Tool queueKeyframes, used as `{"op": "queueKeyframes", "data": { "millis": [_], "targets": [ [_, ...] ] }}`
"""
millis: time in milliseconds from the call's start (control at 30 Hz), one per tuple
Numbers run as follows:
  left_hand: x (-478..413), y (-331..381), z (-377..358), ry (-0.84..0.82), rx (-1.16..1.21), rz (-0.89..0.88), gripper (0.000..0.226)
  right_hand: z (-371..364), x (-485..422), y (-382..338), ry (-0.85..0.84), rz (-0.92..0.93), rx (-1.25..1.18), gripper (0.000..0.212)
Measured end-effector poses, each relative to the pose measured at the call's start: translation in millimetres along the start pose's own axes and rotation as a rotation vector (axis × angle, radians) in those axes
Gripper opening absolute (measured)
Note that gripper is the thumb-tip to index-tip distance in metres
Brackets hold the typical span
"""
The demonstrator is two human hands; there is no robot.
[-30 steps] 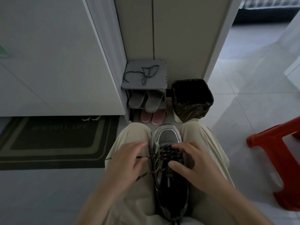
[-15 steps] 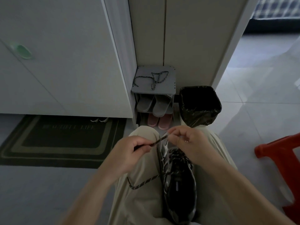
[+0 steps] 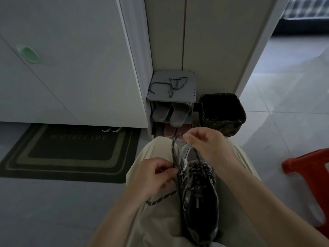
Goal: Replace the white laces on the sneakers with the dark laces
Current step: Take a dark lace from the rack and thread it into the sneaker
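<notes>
A black and grey sneaker [image 3: 199, 198] lies between my knees, toe pointing away, with a dark speckled lace [image 3: 173, 154] threaded through its eyelets. My right hand [image 3: 204, 145] is raised above the toe and pinches one end of that lace. My left hand [image 3: 154, 173] pinches the lace lower down, beside the sneaker's left edge. The lace runs up in a loop between both hands. Its other end trails left over my thigh. A second dark lace [image 3: 170, 84] lies loose on top of a small grey shoe rack [image 3: 156, 93]. No white laces are visible.
The rack holds grey slippers [image 3: 170, 113] and pink slippers [image 3: 169, 131]. A black-lined bin [image 3: 222, 113] stands to its right. A red plastic stool [image 3: 309, 177] is at the right edge. A dark doormat [image 3: 71, 150] lies left, below a white cabinet [image 3: 71, 68].
My right hand has lifted higher above the toe, drawing the lace up. My left hand has dropped toward the sneaker's side and grips the lace lower. The view has shifted slightly.
</notes>
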State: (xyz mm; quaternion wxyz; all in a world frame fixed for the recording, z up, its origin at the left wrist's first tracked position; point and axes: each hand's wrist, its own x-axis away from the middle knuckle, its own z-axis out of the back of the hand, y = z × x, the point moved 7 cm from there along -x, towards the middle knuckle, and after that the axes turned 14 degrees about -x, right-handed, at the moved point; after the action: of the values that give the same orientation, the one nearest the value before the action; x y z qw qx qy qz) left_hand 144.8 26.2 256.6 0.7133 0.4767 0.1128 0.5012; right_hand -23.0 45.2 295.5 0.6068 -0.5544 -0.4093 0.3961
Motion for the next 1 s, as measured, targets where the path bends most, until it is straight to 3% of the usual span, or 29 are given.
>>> {"op": "queueKeyframes", "data": {
  "millis": [33, 133, 233, 333, 400, 567, 1000],
  "targets": [
    [2.7, 0.8, -7.8, -0.032, 0.125, 0.03, 0.008, -5.1, 1.6, -1.6, -0.054, 0.042, 0.146, 0.012],
    [6.5, 0.5, -21.5, 0.0, 0.226, 0.044, 0.011, -3.7, 17.0, -3.5, -0.102, 0.197, 0.5, 0.049],
    [5.6, -8.0, -23.9, 0.111, 0.133, 0.056, 0.015, 16.6, 39.5, -5.3, -0.018, 0.343, 0.535, 0.032],
    [2.7, -10.5, -30.5, 0.086, 0.024, 0.021, 0.021, 21.2, 57.0, 22.0, -0.108, 0.324, 0.654, 0.016],
    [2.4, -9.8, -34.1, 0.062, 0.025, 0.019, 0.019, 22.3, 64.7, 39.8, -0.151, 0.285, 0.669, 0.01],
    [1.5, -8.3, -36.6, 0.072, 0.159, 0.057, 0.018, 17.7, 69.1, 52.9, -0.202, 0.236, 0.65, 0.018],
    [1.9, -4.7, -40.1, 0.09, -0.117, 0.0, 0.021, 8.1, 67.9, 59.8, -0.121, 0.264, 0.611, 0.013]
  ]
}}
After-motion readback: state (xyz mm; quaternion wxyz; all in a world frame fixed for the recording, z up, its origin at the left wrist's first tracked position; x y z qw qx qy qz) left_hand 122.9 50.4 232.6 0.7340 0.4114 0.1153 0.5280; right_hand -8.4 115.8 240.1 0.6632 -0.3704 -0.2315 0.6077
